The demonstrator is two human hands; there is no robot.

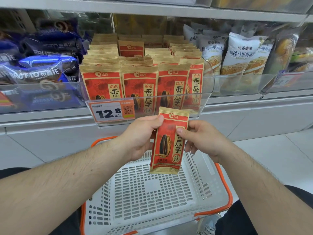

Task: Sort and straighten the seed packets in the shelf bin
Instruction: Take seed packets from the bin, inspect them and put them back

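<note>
Fingers of my left hand (142,138) and right hand (201,141) pinched one sunflower seed packet (169,141) upright. Next, I judged, it needed slotting squarely into the clear shelf bin (207,85).

The left hand (142,138) covers the upper left edge of the held seed packet (169,141), and the right hand's (201,141) thumb hides part of its printed characters. In the clear shelf bin (208,82), the rear packets (130,48) show only their tops. The basket (152,192) is cut off at the bottom edge.
</note>
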